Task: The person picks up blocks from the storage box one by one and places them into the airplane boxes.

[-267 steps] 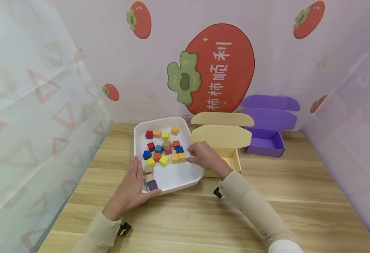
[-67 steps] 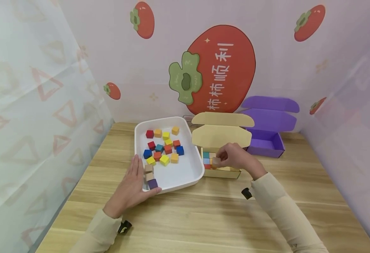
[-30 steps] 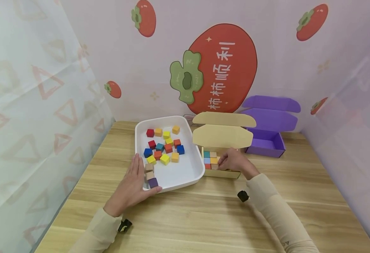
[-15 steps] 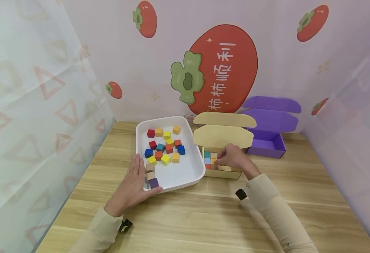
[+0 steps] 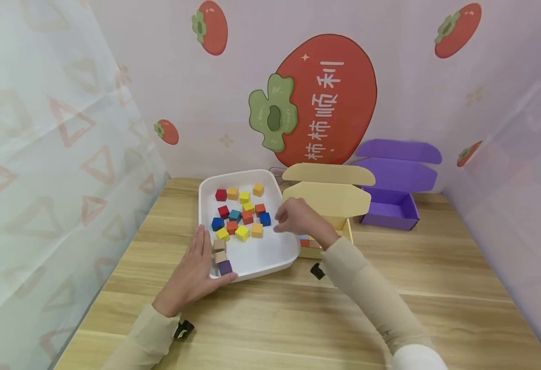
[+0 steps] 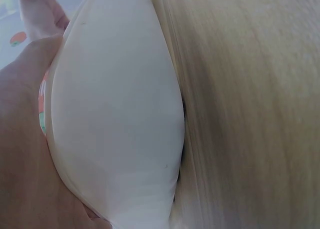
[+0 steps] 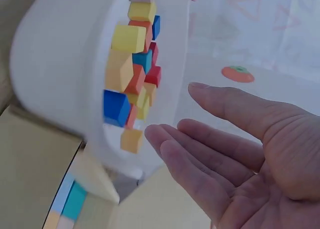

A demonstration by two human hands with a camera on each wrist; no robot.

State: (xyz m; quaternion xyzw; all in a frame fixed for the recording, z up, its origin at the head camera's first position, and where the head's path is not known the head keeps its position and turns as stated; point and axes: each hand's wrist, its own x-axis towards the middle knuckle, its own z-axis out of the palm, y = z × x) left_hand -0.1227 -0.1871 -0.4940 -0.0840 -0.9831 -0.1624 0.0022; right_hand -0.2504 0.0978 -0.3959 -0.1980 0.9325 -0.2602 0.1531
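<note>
A white tray (image 5: 270, 257) holds several loose coloured cubes. My left hand (image 5: 190, 270) rests on its near left corner, fingers straight along the left rim and thumb on the front. Two tan cubes (image 5: 220, 251) and a purple cube (image 5: 225, 267) lie beside that hand. Over the tray's right rim is my right hand (image 5: 300, 221), holding nothing; the right wrist view shows its fingers spread from the thumb. A blue cube (image 5: 264, 219) and an orange cube (image 5: 257, 230) are nearest to it. A pale yellow box (image 5: 311, 253), lid raised, stands behind that hand, its coloured cubes mostly hidden.
A purple box (image 5: 390, 221) with its lid up stands at the back right, beyond the yellow box. Wooden tabletop (image 5: 270, 318) extends in front of the tray. Fabric walls printed with persimmons enclose the back and sides.
My right hand sets a tan cube in the yellow box, then moves left to the tray, empty. Since the oldest frame, a tan and an orange cube have left the tray. My left hand stays put.
</note>
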